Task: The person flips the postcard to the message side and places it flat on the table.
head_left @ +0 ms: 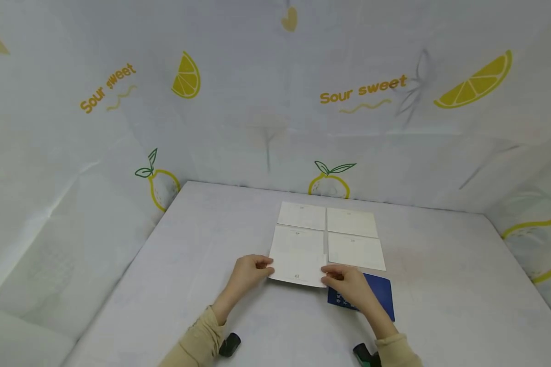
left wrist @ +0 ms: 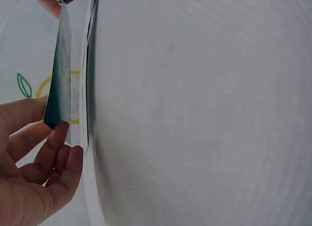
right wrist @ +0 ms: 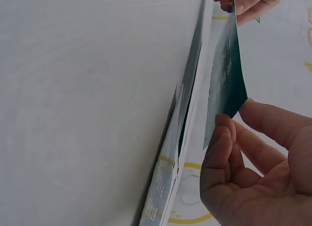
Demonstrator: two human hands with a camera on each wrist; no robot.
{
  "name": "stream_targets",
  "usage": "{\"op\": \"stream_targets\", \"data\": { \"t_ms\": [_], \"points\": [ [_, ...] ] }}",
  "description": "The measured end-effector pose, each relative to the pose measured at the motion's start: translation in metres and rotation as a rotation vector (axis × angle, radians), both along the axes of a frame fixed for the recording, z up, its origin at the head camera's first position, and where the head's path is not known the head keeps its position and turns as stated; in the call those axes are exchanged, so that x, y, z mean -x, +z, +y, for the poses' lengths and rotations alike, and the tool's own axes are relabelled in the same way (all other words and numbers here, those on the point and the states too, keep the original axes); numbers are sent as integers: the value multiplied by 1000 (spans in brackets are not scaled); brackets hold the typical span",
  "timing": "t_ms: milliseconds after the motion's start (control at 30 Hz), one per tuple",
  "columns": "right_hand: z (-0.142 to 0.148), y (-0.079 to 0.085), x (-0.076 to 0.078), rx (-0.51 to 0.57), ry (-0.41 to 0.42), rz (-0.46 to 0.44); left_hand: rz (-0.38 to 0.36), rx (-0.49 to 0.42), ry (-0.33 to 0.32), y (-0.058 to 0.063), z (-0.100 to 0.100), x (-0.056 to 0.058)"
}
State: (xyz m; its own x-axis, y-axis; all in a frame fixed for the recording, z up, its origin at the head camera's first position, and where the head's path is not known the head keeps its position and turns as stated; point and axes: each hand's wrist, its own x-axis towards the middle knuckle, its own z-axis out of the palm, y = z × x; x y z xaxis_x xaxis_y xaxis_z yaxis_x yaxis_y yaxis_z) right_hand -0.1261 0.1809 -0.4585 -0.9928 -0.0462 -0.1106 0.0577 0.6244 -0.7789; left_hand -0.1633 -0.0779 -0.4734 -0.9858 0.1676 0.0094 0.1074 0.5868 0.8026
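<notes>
A white card point(head_left: 297, 269) is held by its side edges between both hands, its near edge bowed slightly. My left hand point(head_left: 251, 272) pinches the left edge with thumb and fingers, and my right hand point(head_left: 350, 286) pinches the right. The underside of this card point(right wrist: 234, 74) is teal with pale lettering in the right wrist view. Beyond it, a white card point(head_left: 294, 237) lies flat, partly covered by the held one in the head view. A blue card point(head_left: 381, 293) with white characters lies partly beneath my right hand and wrist.
Three more white cards lie at the back and right: one back left point(head_left: 301, 216), one back right point(head_left: 351, 222), one front right point(head_left: 355, 251). Dark objects sit by the sleeves, left point(head_left: 230, 345) and right point(head_left: 361, 354). A lemon-printed sheet point(head_left: 257, 102) hangs behind the white table point(head_left: 441, 285).
</notes>
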Motion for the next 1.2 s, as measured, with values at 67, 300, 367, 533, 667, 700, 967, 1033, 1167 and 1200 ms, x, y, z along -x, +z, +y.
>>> {"op": "stream_targets", "data": {
  "t_ms": [67, 300, 367, 533, 667, 700, 967, 1033, 1167, 1200],
  "points": [
    [-2, -1, 0, -29, 26, 1, 0, 48, -29, 0, 1, -1],
    [-9, 0, 1, -95, 78, -27, 21, 171, -85, -3, 3, -2],
    [-10, 0, 1, -118, 92, -25, 30, 196, -96, -4, 4, -2],
    [-13, 0, 2, -143, 104, -29, 72, 245, -119, -6, 5, -2],
    [-14, 0, 2, -157, 106, -45, 104, 292, -130, -5, 6, -2],
    [-15, 0, 3, -163, 108, -47, 106, 301, -130, -4, 6, -2],
    [-18, -1, 4, -183, 107, -55, 96, 358, -107, -3, 9, -3],
    [-18, 0, 3, -179, 107, -62, 86, 362, -105, -4, 10, -4],
    [-19, -1, 4, -178, 106, -76, 76, 368, -104, -4, 12, -4],
    [-19, -1, 4, -182, 107, -79, 79, 368, -106, -3, 12, -4]
  ]
}}
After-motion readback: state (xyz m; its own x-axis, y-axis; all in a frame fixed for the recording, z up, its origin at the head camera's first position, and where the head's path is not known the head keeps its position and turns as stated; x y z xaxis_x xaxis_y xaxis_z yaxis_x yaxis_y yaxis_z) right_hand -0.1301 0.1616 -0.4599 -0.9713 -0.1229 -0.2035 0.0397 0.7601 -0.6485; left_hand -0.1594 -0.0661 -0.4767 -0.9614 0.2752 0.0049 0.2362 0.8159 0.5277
